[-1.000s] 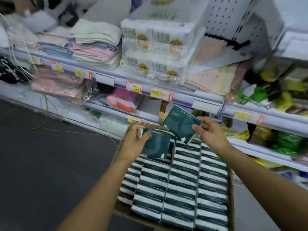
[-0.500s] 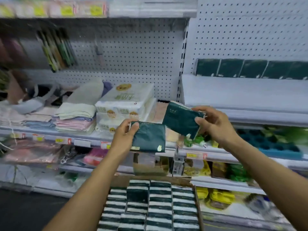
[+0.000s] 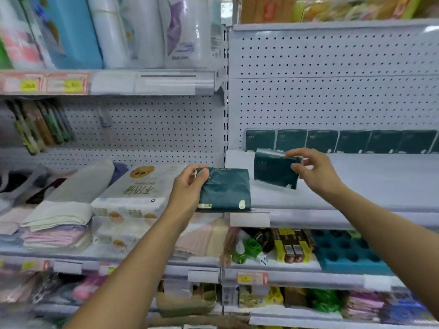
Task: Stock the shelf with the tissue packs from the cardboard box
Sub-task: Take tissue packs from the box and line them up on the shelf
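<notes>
Up at shelf [image 3: 370,184] height, both hands carry dark green tissue packs. Left hand [image 3: 187,188] grips one pack [image 3: 225,189] by its left edge, face toward the camera, long axis level, at the shelf's front lip. Right hand [image 3: 313,170] pinches a second pack [image 3: 273,170] by its right end, upright over the shelf, tilted slightly. Behind stands a row of packs [image 3: 339,141] against the pegboard [image 3: 332,91]; folded towels [image 3: 57,210] lie left.
</notes>
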The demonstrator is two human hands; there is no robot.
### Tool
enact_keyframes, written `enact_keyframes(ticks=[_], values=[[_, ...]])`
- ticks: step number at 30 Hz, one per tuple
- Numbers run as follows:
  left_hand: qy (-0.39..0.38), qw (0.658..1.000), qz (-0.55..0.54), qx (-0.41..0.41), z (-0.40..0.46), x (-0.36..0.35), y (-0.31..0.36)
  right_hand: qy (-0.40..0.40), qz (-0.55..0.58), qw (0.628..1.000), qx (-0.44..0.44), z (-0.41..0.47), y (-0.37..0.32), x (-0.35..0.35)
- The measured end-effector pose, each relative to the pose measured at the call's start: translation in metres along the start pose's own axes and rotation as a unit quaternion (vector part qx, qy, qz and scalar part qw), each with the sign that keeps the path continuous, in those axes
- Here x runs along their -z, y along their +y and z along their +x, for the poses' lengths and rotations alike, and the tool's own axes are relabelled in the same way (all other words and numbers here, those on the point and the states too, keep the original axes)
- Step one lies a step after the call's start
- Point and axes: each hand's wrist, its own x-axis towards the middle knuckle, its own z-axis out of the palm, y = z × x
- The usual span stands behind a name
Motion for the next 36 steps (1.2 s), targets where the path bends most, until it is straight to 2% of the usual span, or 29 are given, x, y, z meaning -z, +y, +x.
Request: enact_keyframes(ticks=[4, 8, 14, 19, 27, 31, 33, 34, 35, 36], values=[[0.009, 1.000, 0.015, 0.000, 0.032, -0.024, -0.004, -0.032, -0.021, 0.999, -0.023, 0.028, 0.032, -0.021], [0.011, 1.000, 0.021, -0.001, 0.065, -0.043, -0.011, -0.055, -0.051, 0.997, -0.002, 0.067, 0.051, -0.041], [0.038, 0.998, 0.033, 0.024, 0.113, -0.069, -0.024, -0.043, -0.079, 0.996, 0.009, 0.134, 0.085, -0.052], [0.028, 0.999, 0.038, 0.017, 0.140, -0.082, -0.039, -0.053, -0.119, 0.990, 0.044, 0.176, 0.109, -0.065], [0.028, 0.999, 0.040, 0.016, 0.163, -0.096, -0.051, 0.004, -0.251, 0.960, 0.120, 0.200, 0.124, -0.073], [0.024, 0.998, 0.055, 0.022, 0.170, -0.099, -0.054, -0.004, -0.291, 0.949, 0.120, 0.203, 0.124, -0.072], [0.014, 0.998, 0.062, 0.020, 0.171, -0.101, -0.055, 0.030, -0.268, 0.955, 0.127, 0.199, 0.115, -0.069], [0.010, 0.998, 0.064, 0.018, 0.172, -0.102, -0.055, 0.039, -0.219, 0.966, 0.132, 0.193, 0.106, -0.065], [0.005, 0.998, 0.064, 0.014, 0.173, -0.104, -0.055, 0.015, -0.144, 0.981, 0.126, 0.186, 0.095, -0.061], [-0.001, 0.998, 0.067, 0.005, 0.174, -0.107, -0.054, -0.044, -0.053, 0.992, 0.107, 0.178, 0.083, -0.057]])
